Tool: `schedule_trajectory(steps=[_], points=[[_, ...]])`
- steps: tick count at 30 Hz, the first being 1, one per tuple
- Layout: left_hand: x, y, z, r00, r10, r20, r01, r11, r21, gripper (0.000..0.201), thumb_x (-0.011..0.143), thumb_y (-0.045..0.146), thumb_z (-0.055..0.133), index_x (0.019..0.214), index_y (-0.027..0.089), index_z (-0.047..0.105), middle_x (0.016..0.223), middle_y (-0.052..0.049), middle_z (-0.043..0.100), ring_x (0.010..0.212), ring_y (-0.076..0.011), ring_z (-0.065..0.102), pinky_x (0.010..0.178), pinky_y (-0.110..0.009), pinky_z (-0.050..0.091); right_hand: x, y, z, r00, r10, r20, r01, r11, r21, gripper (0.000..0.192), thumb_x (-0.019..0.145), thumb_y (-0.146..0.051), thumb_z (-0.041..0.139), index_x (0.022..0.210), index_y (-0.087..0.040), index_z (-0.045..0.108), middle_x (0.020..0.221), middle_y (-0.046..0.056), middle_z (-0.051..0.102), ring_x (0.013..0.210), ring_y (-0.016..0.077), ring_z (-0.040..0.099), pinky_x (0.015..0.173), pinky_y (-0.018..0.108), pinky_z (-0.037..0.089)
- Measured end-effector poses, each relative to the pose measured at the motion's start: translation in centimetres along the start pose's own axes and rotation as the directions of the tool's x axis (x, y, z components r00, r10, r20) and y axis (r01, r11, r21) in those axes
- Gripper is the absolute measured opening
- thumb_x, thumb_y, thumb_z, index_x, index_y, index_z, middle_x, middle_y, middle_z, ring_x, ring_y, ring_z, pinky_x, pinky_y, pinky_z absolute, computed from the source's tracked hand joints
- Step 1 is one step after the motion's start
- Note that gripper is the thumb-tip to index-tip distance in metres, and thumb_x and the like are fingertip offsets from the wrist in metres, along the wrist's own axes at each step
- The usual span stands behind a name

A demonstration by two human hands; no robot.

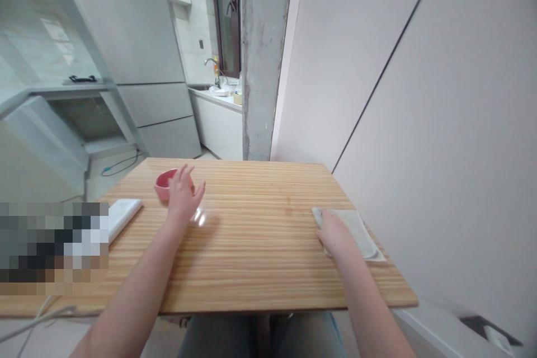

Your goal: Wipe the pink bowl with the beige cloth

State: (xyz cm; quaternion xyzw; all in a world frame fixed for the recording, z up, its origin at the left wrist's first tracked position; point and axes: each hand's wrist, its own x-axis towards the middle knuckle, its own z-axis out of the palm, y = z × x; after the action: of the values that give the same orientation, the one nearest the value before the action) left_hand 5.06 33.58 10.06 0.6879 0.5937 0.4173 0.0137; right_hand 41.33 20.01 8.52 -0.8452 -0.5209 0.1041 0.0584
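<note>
A pink bowl (161, 192) stands near the far left part of the wooden table. My left hand (183, 193) is raised at the bowl's right side with its fingers spread, hiding part of it. I cannot tell whether the fingers touch the rim. On the table's right side lies a folded pale grey cloth (359, 233). My right hand (335, 233) rests on the left part of this cloth, its fingers closed on it and partly hidden.
A flat white object (125, 216) lies at the table's (251, 246) left edge, beside a blurred-out area. White cables (50, 316) run at the near left corner. A white wall (398, 140) borders the right side. Behind stand a refrigerator (126, 28) and a sink counter (218, 117).
</note>
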Motion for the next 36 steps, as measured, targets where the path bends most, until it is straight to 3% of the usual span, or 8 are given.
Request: schedule_trajectory(steps=[3, 9, 14, 17, 20, 24, 31, 36], points=[[-2.7, 4.4, 1.0, 0.938, 0.084, 0.335, 0.085, 0.884, -0.459, 0.061, 0.083, 0.043, 0.054, 0.136, 0.023, 0.033, 0.132, -0.014, 0.049, 0.112, -0.0252, 0.056, 0.098, -0.047, 0.041, 0.4, -2.0, -0.1, 0.991, -0.134, 0.021, 0.129, 0.980, 0.152, 0.041, 0.071, -0.005, 0.045, 0.112, -0.007, 0.053, 0.108, 0.022, 0.061, 0.101, 0.0265, 0.059, 0.081, 0.033, 0.042], [-8.6, 9.8, 0.9, 0.527, 0.026, 0.849, 0.783, 0.372, -0.497, 0.091, 0.079, 0.042, 0.063, 0.146, 0.034, 0.002, 0.140, -0.016, 0.043, 0.107, -0.0242, 0.061, 0.081, -0.039, 0.052, -1.2, -11.7, 1.2, 0.891, -0.437, 0.122, 0.194, 0.610, 0.769, 0.049, 0.069, -0.013, 0.052, 0.118, -0.019, 0.052, 0.096, 0.005, 0.064, 0.082, 0.0171, 0.060, 0.075, 0.029, 0.046], [-7.5, 5.1, -1.8, 0.612, -0.318, 0.725, 0.771, 0.443, -0.457, 0.088, 0.075, 0.021, 0.061, 0.147, 0.030, 0.011, 0.121, -0.011, 0.061, 0.085, -0.0198, 0.067, 0.073, -0.032, 0.054, -2.5, -15.1, 1.9, 0.761, -0.599, 0.248, -0.113, 0.254, 0.961, 0.035, 0.077, -0.020, 0.050, 0.111, -0.025, 0.054, 0.100, 0.003, 0.062, 0.085, 0.0131, 0.060, 0.077, 0.030, 0.049], [-5.7, -0.1, -4.5, 0.668, -0.382, 0.638, 0.671, 0.681, -0.295, 0.085, 0.074, 0.023, 0.059, 0.147, 0.027, 0.015, 0.121, -0.011, 0.061, 0.093, -0.0230, 0.065, 0.081, -0.036, 0.053, -1.9, -13.9, 1.9, 0.769, -0.604, 0.208, -0.014, 0.309, 0.951, 0.027, 0.075, -0.015, 0.051, 0.100, -0.023, 0.058, 0.096, 0.002, 0.063, 0.086, 0.0122, 0.059, 0.077, 0.028, 0.047], [-4.5, -4.9, -6.9, 0.821, -0.390, 0.417, 0.437, 0.899, -0.020, 0.081, 0.072, 0.020, 0.054, 0.145, 0.018, 0.021, 0.127, -0.016, 0.056, 0.116, -0.0305, 0.055, 0.092, -0.042, 0.048, -1.2, -12.5, 2.3, 0.789, -0.571, 0.228, 0.014, 0.387, 0.922, 0.022, 0.073, -0.014, 0.051, 0.092, -0.021, 0.060, 0.096, 0.003, 0.064, 0.085, 0.0125, 0.060, 0.073, 0.027, 0.047], [-5.0, -8.3, -8.0, 0.955, -0.108, 0.277, -0.004, 0.926, 0.377, 0.058, 0.070, 0.014, 0.048, 0.127, 0.010, 0.048, 0.132, -0.020, 0.051, 0.123, -0.0379, 0.047, 0.099, -0.050, 0.042, -0.7, -11.6, 3.0, 0.816, -0.541, 0.204, 0.051, 0.420, 0.906, 0.022, 0.073, -0.014, 0.050, 0.090, -0.020, 0.061, 0.096, 0.003, 0.065, 0.083, 0.0126, 0.061, 0.071, 0.026, 0.048], [-4.1, -1.0, -4.9, 0.959, 0.161, 0.235, -0.230, 0.924, 0.305, 0.036, 0.079, 0.022, 0.042, 0.109, 0.011, 0.060, 0.130, -0.020, 0.052, 0.119, -0.0339, 0.051, 0.099, -0.046, 0.042, 2.8, -11.5, 2.0, 0.852, -0.522, 0.032, 0.243, 0.450, 0.859, 0.023, 0.073, -0.015, 0.047, 0.089, -0.019, 0.062, 0.089, 0.003, 0.065, 0.078, 0.0130, 0.060, 0.075, 0.030, 0.048], [-2.9, 8.7, 2.6, 0.783, 0.197, 0.589, -0.168, 0.980, -0.105, 0.035, 0.083, 0.026, 0.045, 0.115, 0.020, 0.056, 0.089, -0.006, 0.069, 0.080, -0.0207, 0.065, 0.073, -0.031, 0.049, 5.3, -11.2, 2.8, 0.798, -0.476, -0.370, 0.556, 0.346, 0.756, 0.057, 0.068, -0.006, 0.040, 0.121, -0.022, 0.051, 0.112, 0.006, 0.061, 0.092, 0.0136, 0.059, 0.089, 0.034, 0.046]])
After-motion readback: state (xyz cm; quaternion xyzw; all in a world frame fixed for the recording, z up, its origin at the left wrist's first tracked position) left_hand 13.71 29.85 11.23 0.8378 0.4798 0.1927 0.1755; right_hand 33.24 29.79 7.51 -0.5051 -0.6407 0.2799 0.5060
